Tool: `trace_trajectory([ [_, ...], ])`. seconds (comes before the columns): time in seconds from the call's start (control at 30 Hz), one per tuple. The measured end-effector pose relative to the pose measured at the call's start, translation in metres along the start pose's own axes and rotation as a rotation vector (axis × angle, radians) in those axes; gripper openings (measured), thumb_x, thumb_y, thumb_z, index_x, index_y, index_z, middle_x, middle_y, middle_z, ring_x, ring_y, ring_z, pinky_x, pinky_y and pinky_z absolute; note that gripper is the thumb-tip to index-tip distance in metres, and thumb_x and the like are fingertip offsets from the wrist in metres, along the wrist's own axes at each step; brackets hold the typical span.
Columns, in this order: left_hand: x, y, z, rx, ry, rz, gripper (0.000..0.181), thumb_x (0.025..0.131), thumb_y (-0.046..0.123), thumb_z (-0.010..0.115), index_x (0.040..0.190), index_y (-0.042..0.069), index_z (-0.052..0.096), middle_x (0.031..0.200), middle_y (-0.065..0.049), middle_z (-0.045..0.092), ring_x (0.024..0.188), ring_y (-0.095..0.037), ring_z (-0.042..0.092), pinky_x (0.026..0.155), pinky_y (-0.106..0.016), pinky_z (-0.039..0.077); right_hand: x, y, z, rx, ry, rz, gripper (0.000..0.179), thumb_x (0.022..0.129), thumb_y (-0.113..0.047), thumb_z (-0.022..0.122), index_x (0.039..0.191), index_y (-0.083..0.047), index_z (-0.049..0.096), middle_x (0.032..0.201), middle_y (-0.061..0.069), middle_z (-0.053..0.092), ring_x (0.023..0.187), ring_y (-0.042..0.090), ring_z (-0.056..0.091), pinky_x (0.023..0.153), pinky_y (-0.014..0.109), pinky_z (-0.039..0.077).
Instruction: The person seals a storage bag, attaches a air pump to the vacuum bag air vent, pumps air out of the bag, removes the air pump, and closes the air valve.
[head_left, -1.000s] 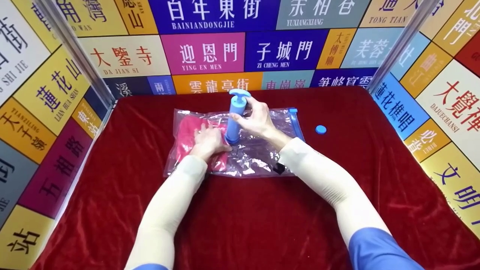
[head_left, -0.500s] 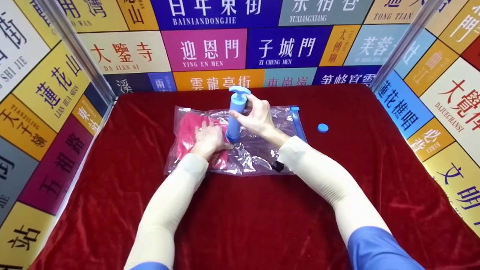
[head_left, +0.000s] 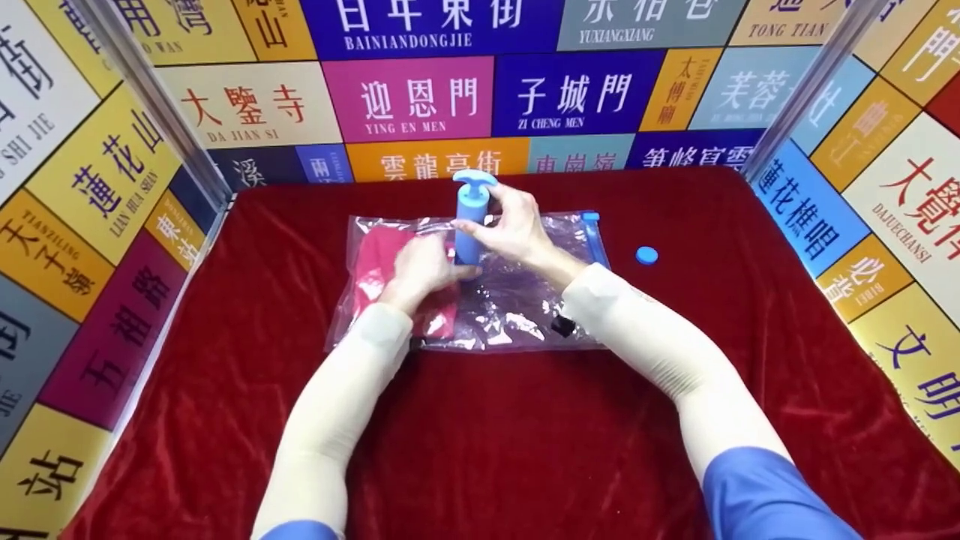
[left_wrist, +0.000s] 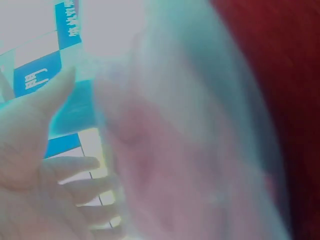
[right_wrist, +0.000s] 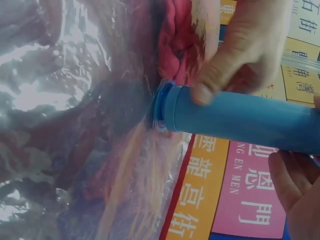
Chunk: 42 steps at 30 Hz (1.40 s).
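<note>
A blue hand pump [head_left: 471,214] with a T-shaped handle stands nearly upright on a clear zip bag [head_left: 517,300]. Inside the bag's left part lies a pinkish-red cloth [head_left: 379,262]. My right hand [head_left: 517,225] grips the upper barrel between thumb and fingers. My left hand [head_left: 424,266] is over the cloth, beside the pump's base. Its thumb [right_wrist: 207,90] reaches the lower barrel in the right wrist view. Spread, fairly straight fingers [left_wrist: 75,167] show in the left wrist view, which is blurred. The pump's foot meets the bag at a blue ring [right_wrist: 160,107].
A small blue round cap [head_left: 646,256] lies right of the bag. The blue zip slider [head_left: 590,217] sits at the bag's far right corner. Dark red velvet [head_left: 525,435] covers the table, with sign-printed panels [head_left: 409,97] around it.
My left hand has lifted off the cloth and shifted right, its thumb now at the pump's lower end. The pump has tipped slightly left; my right hand keeps its grip.
</note>
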<state>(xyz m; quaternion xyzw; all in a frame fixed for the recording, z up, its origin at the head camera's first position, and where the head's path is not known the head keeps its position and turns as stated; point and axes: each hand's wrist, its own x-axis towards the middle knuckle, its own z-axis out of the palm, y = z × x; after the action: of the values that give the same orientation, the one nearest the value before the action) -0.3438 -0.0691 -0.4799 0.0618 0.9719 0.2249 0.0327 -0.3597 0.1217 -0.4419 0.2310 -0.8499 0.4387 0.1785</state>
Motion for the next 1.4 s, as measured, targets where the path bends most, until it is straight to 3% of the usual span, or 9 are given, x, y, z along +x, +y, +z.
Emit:
trace_trajectory([
  [0.1, -0.001, 0.005, -0.002, -0.127, 0.067, 0.082, 0.089, 0.087, 0.062, 0.092, 0.159, 0.018, 0.061, 0.135, -0.013, 0.080, 0.125, -0.036, 0.076, 0.108, -0.052, 0.062, 0.002, -0.001, -0.002, -0.036, 0.007, -0.010, 0.058, 0.085, -0.035, 0.099, 0.130, -0.005, 0.080, 0.109, 0.017, 0.081, 0.092, 0.037, 0.081, 0.080, 0.046, 0.068],
  [0.3, 0.002, 0.013, -0.004, -0.276, 0.240, 0.218, 0.069, 0.088, 0.052, 0.092, 0.142, 0.012, 0.073, 0.126, -0.015, 0.084, 0.118, -0.039, 0.079, 0.106, -0.053, 0.063, 0.004, -0.005, -0.004, -0.073, -0.014, 0.005, 0.064, 0.085, -0.036, 0.099, 0.139, -0.010, 0.078, 0.108, 0.016, 0.074, 0.096, 0.031, 0.075, 0.083, 0.037, 0.061],
  [0.57, 0.006, 0.016, -0.001, -0.388, 0.385, 0.248, 0.057, 0.092, 0.037, 0.084, 0.143, 0.014, 0.075, 0.125, -0.014, 0.086, 0.113, -0.037, 0.083, 0.102, -0.050, 0.066, 0.007, -0.008, -0.006, -0.051, -0.051, -0.016, 0.072, 0.085, -0.038, 0.099, 0.151, -0.026, 0.072, 0.112, 0.012, 0.075, 0.093, 0.026, 0.072, 0.078, 0.032, 0.057],
  [0.7, 0.005, 0.017, 0.001, -0.403, 0.426, 0.266, 0.046, 0.094, 0.036, 0.083, 0.132, 0.012, 0.079, 0.117, -0.014, 0.087, 0.105, -0.037, 0.084, 0.095, -0.050, 0.067, 0.007, -0.009, -0.010, -0.026, -0.061, 0.009, 0.071, 0.086, -0.034, 0.098, 0.150, -0.019, 0.071, 0.118, 0.014, 0.078, 0.095, 0.028, 0.075, 0.081, 0.034, 0.062],
  [0.87, 0.003, 0.019, 0.002, -0.401, 0.449, 0.281, 0.044, 0.093, 0.040, 0.089, 0.124, 0.011, 0.079, 0.112, -0.015, 0.087, 0.099, -0.037, 0.083, 0.090, -0.049, 0.067, 0.012, -0.016, -0.019, -0.014, -0.069, 0.058, 0.066, 0.088, -0.035, 0.097, 0.141, -0.006, 0.072, 0.125, 0.015, 0.079, 0.105, 0.038, 0.078, 0.091, 0.045, 0.068],
  [1.07, 0.002, 0.021, 0.001, -0.401, 0.427, 0.265, 0.050, 0.091, 0.041, 0.093, 0.129, 0.012, 0.078, 0.111, -0.016, 0.087, 0.099, -0.036, 0.084, 0.090, -0.046, 0.069, 0.023, -0.029, -0.032, -0.043, -0.083, 0.014, 0.057, 0.090, -0.037, 0.094, 0.134, -0.006, 0.074, 0.127, 0.012, 0.077, 0.107, 0.027, 0.074, 0.094, 0.040, 0.066],
  [1.2, 0.002, 0.023, 0.001, -0.383, 0.421, 0.261, 0.051, 0.091, 0.039, 0.093, 0.130, 0.011, 0.077, 0.110, -0.016, 0.087, 0.099, -0.036, 0.084, 0.090, -0.049, 0.068, 0.026, -0.034, -0.038, -0.113, -0.084, -0.035, 0.046, 0.091, -0.037, 0.092, 0.124, -0.008, 0.078, 0.117, 0.012, 0.077, 0.104, 0.030, 0.070, 0.093, 0.039, 0.057],
  [1.4, 0.002, 0.026, -0.002, -0.359, 0.389, 0.230, 0.048, 0.092, 0.038, 0.092, 0.129, 0.012, 0.075, 0.111, -0.016, 0.086, 0.099, -0.035, 0.084, 0.090, -0.047, 0.069, 0.028, -0.042, -0.041, -0.186, -0.115, 0.007, 0.040, 0.093, -0.045, 0.088, 0.116, -0.013, 0.080, 0.105, 0.008, 0.079, 0.094, 0.024, 0.067, 0.081, 0.034, 0.049],
])
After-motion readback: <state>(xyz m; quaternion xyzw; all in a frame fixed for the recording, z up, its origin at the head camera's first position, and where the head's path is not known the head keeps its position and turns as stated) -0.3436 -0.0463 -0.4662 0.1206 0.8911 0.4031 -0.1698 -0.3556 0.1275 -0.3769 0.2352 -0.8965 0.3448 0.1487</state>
